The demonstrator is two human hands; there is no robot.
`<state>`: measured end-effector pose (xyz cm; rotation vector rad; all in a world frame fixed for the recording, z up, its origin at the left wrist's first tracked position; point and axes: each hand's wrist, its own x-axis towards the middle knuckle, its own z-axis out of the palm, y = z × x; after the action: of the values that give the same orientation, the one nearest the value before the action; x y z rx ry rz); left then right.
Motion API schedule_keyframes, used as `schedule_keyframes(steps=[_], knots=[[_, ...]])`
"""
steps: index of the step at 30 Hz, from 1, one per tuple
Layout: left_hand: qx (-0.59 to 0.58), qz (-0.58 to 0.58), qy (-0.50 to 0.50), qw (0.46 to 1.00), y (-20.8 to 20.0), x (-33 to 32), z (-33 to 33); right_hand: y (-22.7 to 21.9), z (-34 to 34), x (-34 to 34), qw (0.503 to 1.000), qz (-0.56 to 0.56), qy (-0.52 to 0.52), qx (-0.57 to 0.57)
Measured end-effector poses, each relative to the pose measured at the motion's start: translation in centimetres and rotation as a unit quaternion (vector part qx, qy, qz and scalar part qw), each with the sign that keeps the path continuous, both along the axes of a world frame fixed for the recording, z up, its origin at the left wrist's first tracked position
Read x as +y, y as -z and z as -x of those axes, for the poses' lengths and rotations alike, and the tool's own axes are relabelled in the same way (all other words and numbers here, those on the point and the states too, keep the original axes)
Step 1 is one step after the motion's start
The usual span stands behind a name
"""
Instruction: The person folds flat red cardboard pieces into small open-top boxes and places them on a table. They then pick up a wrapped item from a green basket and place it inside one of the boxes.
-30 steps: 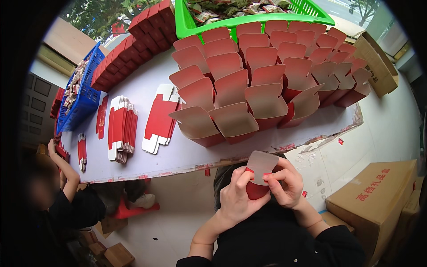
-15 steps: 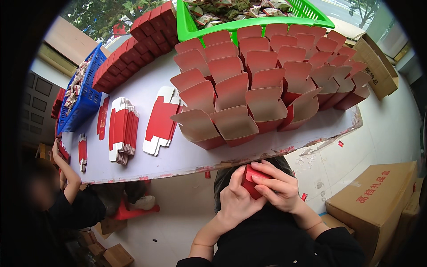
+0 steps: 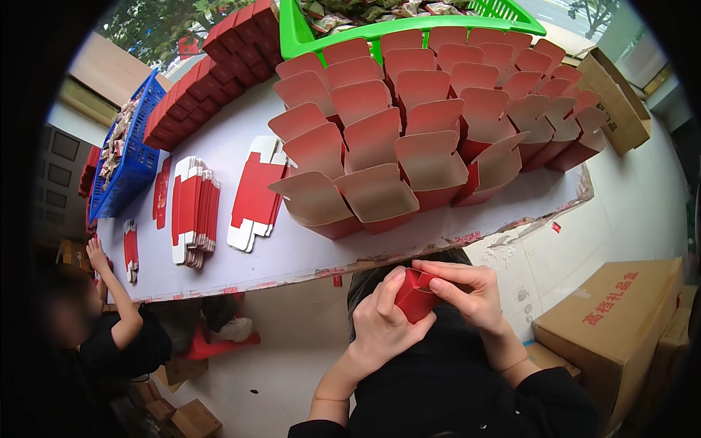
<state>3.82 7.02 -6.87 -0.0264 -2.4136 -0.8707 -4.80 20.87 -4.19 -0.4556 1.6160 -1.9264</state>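
Both hands are closed around one small red carton (image 3: 416, 294), held in the air just in front of the desk (image 3: 307, 252) edge, at about 6 o'clock from the rows of finished cartons. The left hand (image 3: 383, 321) grips it from below and behind, with the thumb pressed on its side; the right hand (image 3: 471, 292) pinches its upper edge with the fingertips. The step in hand seems to be the folding of this carton into shape, with the flaps not yet all closed. I judge that the next move needs a firm pinch along the creases, so that the thin card does not bend in a wrong place.

The open red cartons (image 3: 438, 117) on the desk are stiff paperboard, glossy red outside and pale pink inside, with lids standing up. At 9 o'clock from them lie flat unfolded blanks (image 3: 255, 193) and a stack of blanks (image 3: 193, 212). A green plastic basket (image 3: 307, 33) sits at 12 o'clock, a blue basket (image 3: 135, 146) at 10 o'clock.
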Motion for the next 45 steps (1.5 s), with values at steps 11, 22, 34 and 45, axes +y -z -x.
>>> schedule_keyframes(steps=[11, 22, 34, 45], knots=[[-0.035, 0.012, 0.008, 0.999, -0.6, 0.1, 0.1, 0.3, 0.7, 0.1, 0.938, -0.032, -0.049, 0.341], [-0.070, 0.098, 0.111, 0.987, -1.9, -0.1, -0.6, -2.6, 1.8, 2.5, 0.891, -0.159, -0.179, 0.385], [-0.004, 0.033, -0.372, 0.928, -3.8, -14.0, 2.4, 1.8, 6.4, 6.9, 0.857, -0.179, 0.292, 0.385], [-0.120, 0.031, -0.350, 0.929, -4.1, -16.8, 3.2, 1.6, 8.7, 4.5, 0.772, -0.301, 0.360, 0.429]])
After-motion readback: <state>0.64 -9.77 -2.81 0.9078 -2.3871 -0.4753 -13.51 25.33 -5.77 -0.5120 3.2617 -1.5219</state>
